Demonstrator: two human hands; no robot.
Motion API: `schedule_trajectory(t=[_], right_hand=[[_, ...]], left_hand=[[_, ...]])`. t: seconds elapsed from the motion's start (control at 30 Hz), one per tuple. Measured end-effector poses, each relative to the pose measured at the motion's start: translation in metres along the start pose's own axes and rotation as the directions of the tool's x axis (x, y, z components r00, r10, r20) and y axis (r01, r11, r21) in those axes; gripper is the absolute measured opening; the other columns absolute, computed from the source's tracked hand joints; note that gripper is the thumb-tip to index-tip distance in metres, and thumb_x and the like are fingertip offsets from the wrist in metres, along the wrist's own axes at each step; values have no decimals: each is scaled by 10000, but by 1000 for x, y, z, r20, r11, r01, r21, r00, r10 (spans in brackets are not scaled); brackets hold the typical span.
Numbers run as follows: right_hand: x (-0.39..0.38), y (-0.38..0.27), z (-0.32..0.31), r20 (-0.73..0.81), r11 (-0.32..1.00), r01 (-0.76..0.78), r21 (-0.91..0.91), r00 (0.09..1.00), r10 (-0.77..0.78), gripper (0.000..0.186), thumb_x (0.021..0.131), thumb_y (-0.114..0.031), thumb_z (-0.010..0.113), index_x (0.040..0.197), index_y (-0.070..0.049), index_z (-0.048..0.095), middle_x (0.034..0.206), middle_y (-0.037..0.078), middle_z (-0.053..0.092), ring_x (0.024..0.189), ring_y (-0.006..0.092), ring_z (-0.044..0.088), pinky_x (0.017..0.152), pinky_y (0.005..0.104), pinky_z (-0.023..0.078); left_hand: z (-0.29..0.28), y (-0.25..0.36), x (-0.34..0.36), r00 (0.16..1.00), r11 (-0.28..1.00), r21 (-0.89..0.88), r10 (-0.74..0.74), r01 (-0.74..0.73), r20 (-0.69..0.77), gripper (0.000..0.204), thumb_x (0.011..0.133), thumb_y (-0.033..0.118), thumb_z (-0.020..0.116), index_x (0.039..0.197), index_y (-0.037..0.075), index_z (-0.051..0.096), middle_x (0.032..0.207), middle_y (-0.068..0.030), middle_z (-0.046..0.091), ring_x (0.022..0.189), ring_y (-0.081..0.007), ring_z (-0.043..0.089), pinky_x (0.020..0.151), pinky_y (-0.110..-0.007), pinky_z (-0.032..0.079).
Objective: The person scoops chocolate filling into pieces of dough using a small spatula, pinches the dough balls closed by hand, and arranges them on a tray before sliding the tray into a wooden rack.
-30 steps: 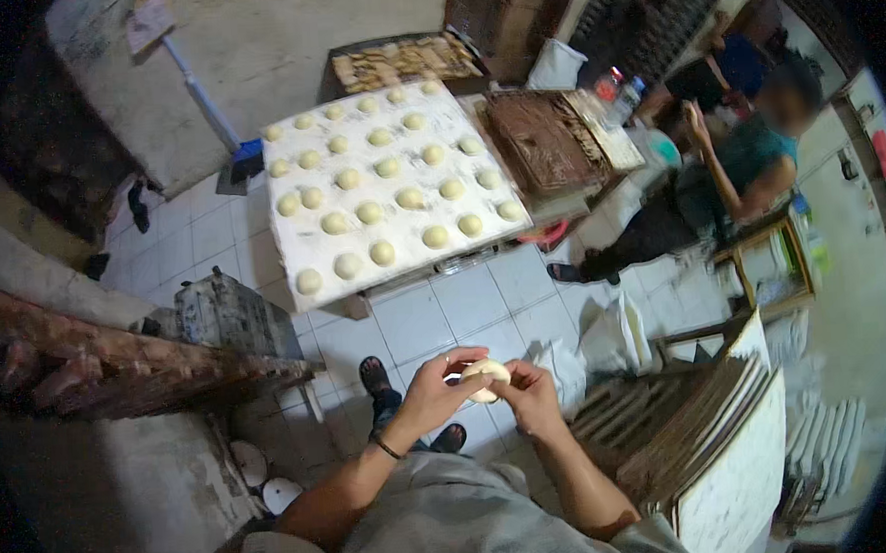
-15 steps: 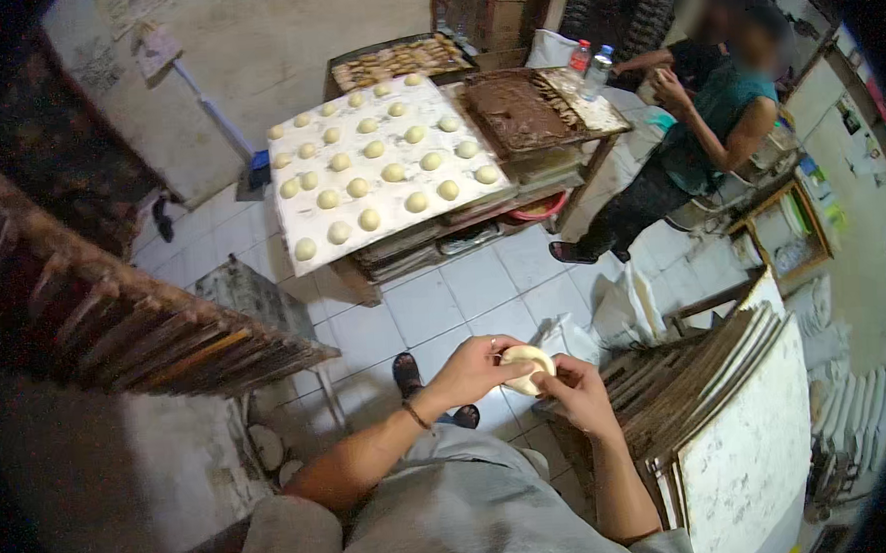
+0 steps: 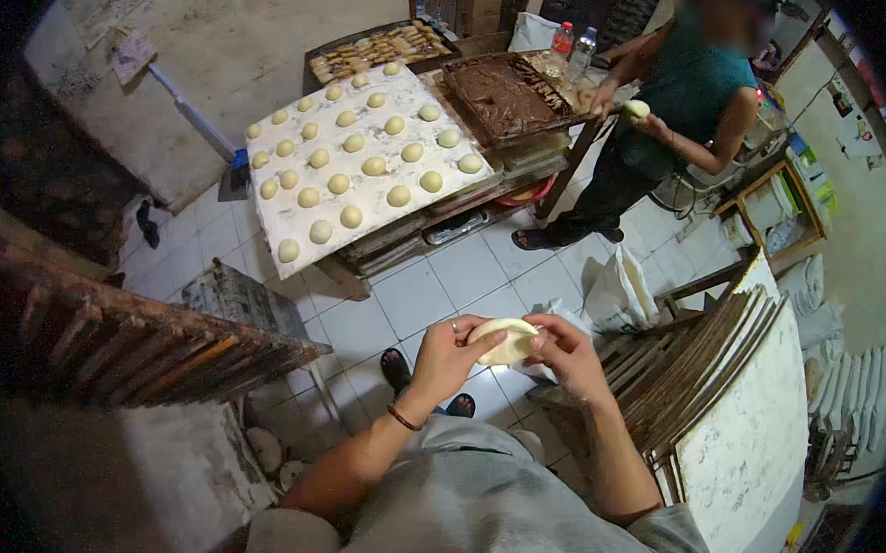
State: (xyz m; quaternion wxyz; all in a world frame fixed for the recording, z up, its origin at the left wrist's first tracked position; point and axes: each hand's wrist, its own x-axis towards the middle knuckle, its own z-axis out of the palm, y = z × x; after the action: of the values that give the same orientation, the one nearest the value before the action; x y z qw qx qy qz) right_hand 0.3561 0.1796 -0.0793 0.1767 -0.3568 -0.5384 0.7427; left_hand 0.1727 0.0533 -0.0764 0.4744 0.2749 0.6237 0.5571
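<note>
A pale dough piece (image 3: 507,343), drawn out into a long oval, is held in front of my body by both hands. My left hand (image 3: 452,356) grips its left end, thumb on the near face and fingers behind. At the other end my right hand (image 3: 568,358) pinches the edge between thumb and fingers. Any filling inside the dough cannot be seen. Beyond my hands, several round dough balls (image 3: 399,196) sit spaced out on a floured white board (image 3: 270,217).
Right of the board lies a tray of brown paste (image 3: 494,99); a tray of browned pieces (image 3: 381,51) is behind. A co-worker in a green top (image 3: 688,83) holds dough (image 3: 637,108) beside the paste. Stacked boards (image 3: 741,411) stand at my right, a wooden rack (image 3: 115,324) at my left.
The dough went from a round, dished disc to a longer, folded-looking oval, and my hands rose slightly. The co-worker moved in to the table, one hand by the paste, the other holding dough.
</note>
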Motion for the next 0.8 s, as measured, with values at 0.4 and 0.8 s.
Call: schedule_trajectory(t=[0.4,0.8], right_hand=[[75,-18,58,112,986,36,-162,993,-18,165,984,-66,717,1130,11,724,980,27,742,930,107,695,824,274,578],[151,5,125,222,942,134,-307,973,-66,246,974,-148,746,1172,-2,747,907,21,741,784,78,654,698,232,523]], left_hand=[[-89,22,39,996,993,82,87,-90,31,287,994,49,715,1240,-94,672,1158,-133,740,1029,-142,697,905,-281,579],[-187,-2,75,974,997,-80,27,-9,224,342,1016,91,698,1310,-65,623,1161,-129,734,981,-134,700,821,-276,602]])
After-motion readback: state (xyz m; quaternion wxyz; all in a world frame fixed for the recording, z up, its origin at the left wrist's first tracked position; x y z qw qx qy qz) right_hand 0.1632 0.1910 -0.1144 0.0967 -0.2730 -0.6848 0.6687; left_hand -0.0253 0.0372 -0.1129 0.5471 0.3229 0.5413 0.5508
